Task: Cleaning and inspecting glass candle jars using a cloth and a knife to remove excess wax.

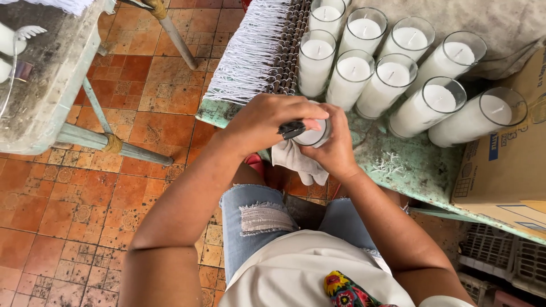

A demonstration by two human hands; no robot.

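Holding glass candle (pixel 311 135) at bench (pixel 418 170) edge, above lap: right hand (pixel 336 149) wraps glass and white cloth (pixel 298 162). Left hand (pixel 267 122) closed on small black tool (pixel 292 129), touching glass rim. Ten filled candle glasses (pixel 392 79) stand behind, near cardboard box (pixel 506 170).

A worn workshop corner on a tiled floor.
Stained orange-brown terracotta tiles (pixel 85 187) covered the floor under a chipped pale green workbench (pixel 409 165); a second weathered table (pixel 45 85) on tied green legs stood well apart, a cardboard box (pixel 506 165) rested on the bench, and daylight fell evenly.
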